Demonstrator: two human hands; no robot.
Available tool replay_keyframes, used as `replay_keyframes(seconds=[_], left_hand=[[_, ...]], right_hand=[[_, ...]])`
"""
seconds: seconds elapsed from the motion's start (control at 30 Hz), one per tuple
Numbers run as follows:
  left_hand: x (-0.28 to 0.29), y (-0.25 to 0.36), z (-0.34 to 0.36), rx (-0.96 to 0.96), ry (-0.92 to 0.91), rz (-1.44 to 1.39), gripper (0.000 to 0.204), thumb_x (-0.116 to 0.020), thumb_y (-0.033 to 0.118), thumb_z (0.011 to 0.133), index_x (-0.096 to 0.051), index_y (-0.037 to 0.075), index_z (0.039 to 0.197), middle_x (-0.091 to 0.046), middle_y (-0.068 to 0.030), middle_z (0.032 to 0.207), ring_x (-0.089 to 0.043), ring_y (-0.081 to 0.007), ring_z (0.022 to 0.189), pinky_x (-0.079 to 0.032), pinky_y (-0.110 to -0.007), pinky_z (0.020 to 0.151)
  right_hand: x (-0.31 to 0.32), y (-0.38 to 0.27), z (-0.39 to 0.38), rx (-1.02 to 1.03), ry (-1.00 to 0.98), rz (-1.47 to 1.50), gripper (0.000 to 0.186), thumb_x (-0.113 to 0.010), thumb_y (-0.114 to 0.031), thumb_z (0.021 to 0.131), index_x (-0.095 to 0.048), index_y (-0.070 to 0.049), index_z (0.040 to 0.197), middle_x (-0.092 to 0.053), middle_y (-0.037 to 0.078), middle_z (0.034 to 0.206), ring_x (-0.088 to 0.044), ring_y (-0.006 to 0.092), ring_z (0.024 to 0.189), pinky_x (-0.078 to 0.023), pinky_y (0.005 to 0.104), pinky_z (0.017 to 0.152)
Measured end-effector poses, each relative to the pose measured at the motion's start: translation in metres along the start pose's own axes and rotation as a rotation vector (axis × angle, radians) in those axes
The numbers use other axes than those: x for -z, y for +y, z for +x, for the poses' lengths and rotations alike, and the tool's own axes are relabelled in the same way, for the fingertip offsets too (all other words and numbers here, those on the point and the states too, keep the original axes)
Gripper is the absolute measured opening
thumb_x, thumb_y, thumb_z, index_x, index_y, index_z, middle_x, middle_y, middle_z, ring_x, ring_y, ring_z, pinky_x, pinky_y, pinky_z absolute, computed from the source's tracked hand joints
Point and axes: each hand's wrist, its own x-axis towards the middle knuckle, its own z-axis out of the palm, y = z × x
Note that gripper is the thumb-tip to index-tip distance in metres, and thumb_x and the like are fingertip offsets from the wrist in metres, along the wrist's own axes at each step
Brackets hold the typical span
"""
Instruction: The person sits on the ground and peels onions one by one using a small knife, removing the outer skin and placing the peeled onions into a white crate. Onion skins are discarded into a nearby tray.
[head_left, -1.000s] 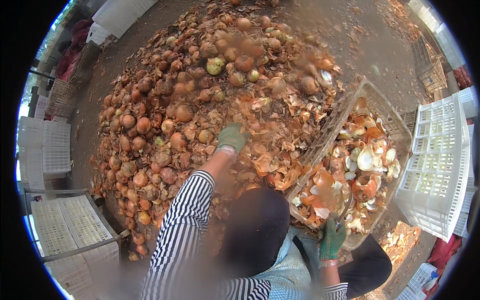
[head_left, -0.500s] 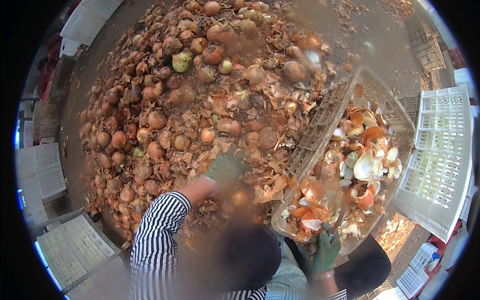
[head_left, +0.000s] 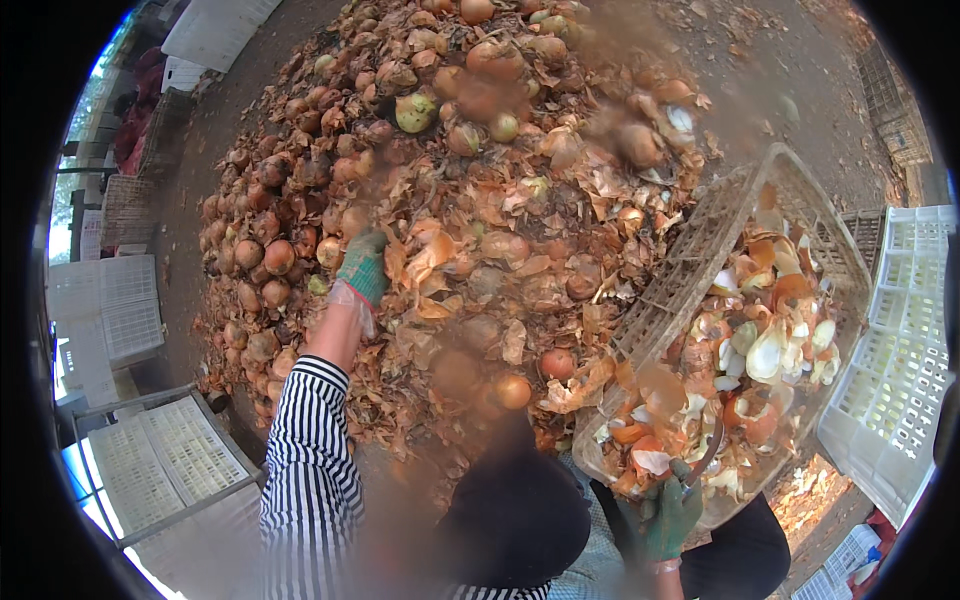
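My left hand [head_left: 363, 265], in a green glove, is down in the middle of a heap of onions [head_left: 310, 240] and loose dry skins [head_left: 430, 258]. Its fingertips are tucked out of sight beside the skins, so I cannot tell if it holds anything. At the lower right my right hand [head_left: 672, 515], gloved too, is closed around the handle of a small curved blade, like a sickle [head_left: 712, 450]. The blade reaches over the near edge of a dirty plastic crate [head_left: 668, 300], which contains onion peelings and pale onion layers [head_left: 765, 355].
White slatted crates [head_left: 885, 340] stand to the right of the peelings crate. More pale crates [head_left: 130, 305] line the left side, with a crate on a frame [head_left: 170, 455] at lower left. Brown ground [head_left: 735, 75] surrounds the heap. A dark rounded shape [head_left: 515, 515] fills the lower middle.
My left hand has moved left and farther up the heap, and the skins beside it are disturbed. My right hand keeps the sickle at the crate's edge. The whole view has shifted slightly.
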Motion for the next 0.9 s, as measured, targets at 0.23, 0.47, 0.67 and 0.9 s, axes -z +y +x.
replay_keyframes(seconds=[0.23,0.47,0.67,0.9], left_hand=[[-0.213,0.073,-0.198,0.149,-0.897,0.198,0.060,-0.066,0.026,0.091,-0.045,0.001,0.141,-0.055,-0.0218,0.134,-0.057,-0.0343,0.119,-0.043,-0.045,0.108],[-0.316,0.074,-0.224,-0.970,-0.809,1.329,0.096,-0.079,0.042,0.077,-0.032,0.005,0.151,-0.042,-0.0269,0.147,-0.037,-0.0383,0.141,-0.034,-0.044,0.114],[-0.404,0.056,-0.067,-0.543,-0.484,1.465,0.085,-0.075,0.050,0.078,-0.046,0.003,0.143,-0.042,-0.0259,0.147,-0.043,-0.0384,0.135,-0.038,-0.044,0.111],[-0.496,-0.040,0.008,-0.571,-0.374,1.354,0.103,-0.083,0.045,0.071,-0.031,0.005,0.151,-0.030,-0.0254,0.154,-0.034,-0.0386,0.142,-0.034,-0.043,0.115]], right_hand=[[0.001,-0.001,-0.001,-0.022,-0.003,0.025,0.034,-0.059,-0.012,0.095,-0.051,0.004,0.123,-0.058,0.006,0.063,-0.050,0.0105,0.041,-0.038,0.0237,0.035],[0.039,0.061,0.012,0.277,-0.088,-0.227,0.030,-0.058,-0.023,0.096,-0.051,0.000,0.114,-0.058,0.005,0.068,-0.050,0.0129,0.053,-0.038,0.0268,0.045],[0.024,0.024,0.006,0.692,0.042,-0.730,0.025,-0.060,-0.027,0.098,-0.057,-0.004,0.088,-0.055,0.003,0.068,-0.053,0.0169,0.058,-0.043,0.0319,0.053],[-0.007,-0.015,0.006,-0.110,0.056,0.002,0.006,-0.059,-0.011,0.093,-0.057,-0.007,0.098,-0.049,-0.001,0.061,-0.044,0.0095,0.043,-0.034,0.0257,0.039]])
